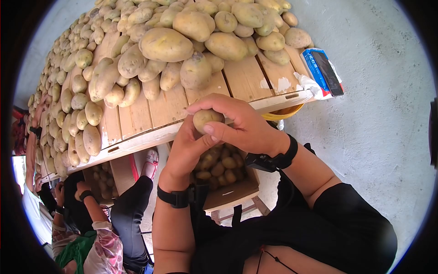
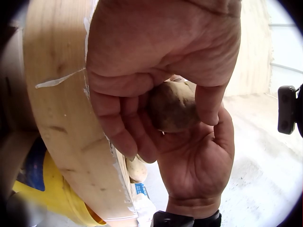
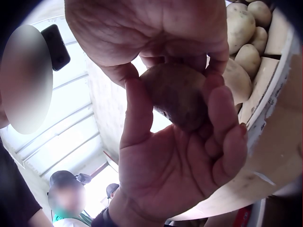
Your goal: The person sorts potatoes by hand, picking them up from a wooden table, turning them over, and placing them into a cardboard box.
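Note:
A single potato (image 1: 207, 120) is held between both hands, just off the front edge of the wooden table (image 1: 159, 112). My left hand (image 1: 188, 144) grips it from the left and below. From the other side my right hand (image 1: 251, 125) holds it, its thumb lying on the skin. Seen from the left wrist, the potato (image 2: 174, 106) has a dark, shaded underside. In the right wrist view the fingers of both hands curl about the potato (image 3: 177, 94) and hide its ends.
Many potatoes (image 1: 166, 44) are heaped on the slatted table. Below it, a box (image 1: 228, 194) of potatoes rests on a stool. A phone (image 1: 327, 73) on a blue packet (image 1: 315, 68) lies at the right corner, over a yellow bucket (image 1: 283, 113). Other people work at left.

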A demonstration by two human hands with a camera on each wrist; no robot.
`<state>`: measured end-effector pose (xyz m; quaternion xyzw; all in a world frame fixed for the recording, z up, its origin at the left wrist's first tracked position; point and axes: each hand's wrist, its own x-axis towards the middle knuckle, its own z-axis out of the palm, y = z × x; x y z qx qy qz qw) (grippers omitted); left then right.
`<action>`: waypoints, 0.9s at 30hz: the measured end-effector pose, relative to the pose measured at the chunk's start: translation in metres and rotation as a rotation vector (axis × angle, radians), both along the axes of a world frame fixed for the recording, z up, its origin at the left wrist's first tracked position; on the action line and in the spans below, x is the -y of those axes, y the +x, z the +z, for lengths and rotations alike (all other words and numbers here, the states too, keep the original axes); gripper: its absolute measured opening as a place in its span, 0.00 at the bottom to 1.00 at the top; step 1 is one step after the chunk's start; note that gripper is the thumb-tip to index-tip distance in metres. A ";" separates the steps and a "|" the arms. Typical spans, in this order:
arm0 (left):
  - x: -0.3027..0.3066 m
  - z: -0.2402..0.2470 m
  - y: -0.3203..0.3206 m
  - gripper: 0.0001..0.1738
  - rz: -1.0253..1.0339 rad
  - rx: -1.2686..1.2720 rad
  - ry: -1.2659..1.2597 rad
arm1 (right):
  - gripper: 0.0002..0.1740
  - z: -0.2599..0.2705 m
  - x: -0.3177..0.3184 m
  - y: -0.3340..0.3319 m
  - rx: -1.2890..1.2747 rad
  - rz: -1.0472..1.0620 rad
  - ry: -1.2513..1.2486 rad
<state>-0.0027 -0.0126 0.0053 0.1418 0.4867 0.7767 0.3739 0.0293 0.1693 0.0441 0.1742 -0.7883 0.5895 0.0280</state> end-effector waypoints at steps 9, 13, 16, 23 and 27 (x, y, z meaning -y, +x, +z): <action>0.000 -0.003 -0.001 0.34 -0.019 -0.004 -0.036 | 0.20 -0.003 0.000 0.000 -0.006 -0.012 -0.004; -0.001 -0.004 -0.001 0.34 -0.020 -0.029 -0.048 | 0.20 -0.004 0.000 0.001 0.011 -0.012 -0.001; -0.001 -0.003 0.000 0.34 -0.020 -0.023 -0.066 | 0.20 -0.006 -0.001 0.001 0.020 -0.012 -0.013; -0.005 -0.002 0.001 0.35 -0.004 -0.002 -0.077 | 0.19 -0.009 -0.001 0.001 0.012 -0.026 -0.021; -0.005 -0.004 0.000 0.36 -0.014 0.002 -0.087 | 0.18 -0.016 0.002 0.000 -0.036 -0.065 -0.061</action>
